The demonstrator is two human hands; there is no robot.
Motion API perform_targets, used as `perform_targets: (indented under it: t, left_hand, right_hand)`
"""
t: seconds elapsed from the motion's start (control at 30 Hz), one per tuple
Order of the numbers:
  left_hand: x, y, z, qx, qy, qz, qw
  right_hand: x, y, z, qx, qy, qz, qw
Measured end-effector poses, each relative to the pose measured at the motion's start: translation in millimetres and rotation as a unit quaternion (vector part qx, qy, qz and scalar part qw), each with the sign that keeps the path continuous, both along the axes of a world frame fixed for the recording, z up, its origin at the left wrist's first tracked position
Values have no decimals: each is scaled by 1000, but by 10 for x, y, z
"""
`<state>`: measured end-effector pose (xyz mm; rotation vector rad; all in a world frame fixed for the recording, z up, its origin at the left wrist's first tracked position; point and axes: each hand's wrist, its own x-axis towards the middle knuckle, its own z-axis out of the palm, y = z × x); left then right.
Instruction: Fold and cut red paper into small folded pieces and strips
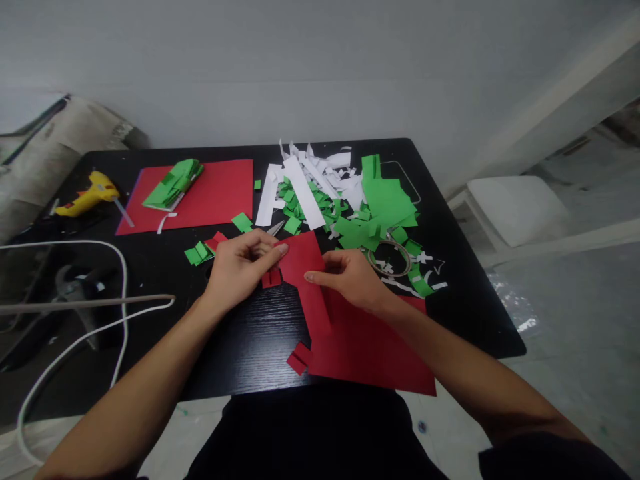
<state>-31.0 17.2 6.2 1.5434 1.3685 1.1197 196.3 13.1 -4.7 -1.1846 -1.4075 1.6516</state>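
Observation:
A piece of red paper (305, 263) with a notched left edge is pinched between my two hands. My left hand (245, 263) grips its upper left side with thumb and fingers. Lower on the right edge, my right hand (353, 277) holds it with the thumb on top. Beneath my right hand lies a larger red sheet (373, 353) near the front edge. Metal blade tips (276, 228), seemingly of scissors, show beyond my left fingers; the remainder is hidden. Small folded red pieces (300, 358) lie by the sheet, with another red piece (271, 278) beside my left hand.
White strips (305, 193), green scraps (293, 207) and green paper (387, 203) are heaped at the back. A tape ring (389, 259) lies right. Folded green paper (175, 183) rests on another red sheet (220, 193). A yellow glue gun (90, 193) and white cord (123, 300) are left.

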Motion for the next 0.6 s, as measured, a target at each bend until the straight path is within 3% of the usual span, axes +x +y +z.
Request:
perform_targets:
  t: [0.2,0.33,0.43,0.6]
  left_hand:
    - [-11,41,54,26,-47,51,997]
    - [27,29,35,-58,-129,-35,989]
    - [104,-30,-16,-117,-101,-112,982]
    - [188,-85,-28,-99,-37,-123,987]
  right_hand:
    - [2,-11,29,-13,8,-8,1000]
    - [-9,11,2,-24,55,-60,996]
    - [-22,34,-31,-39,96,-96,990]
    - [-28,46,-40,-45,103,-89,990]
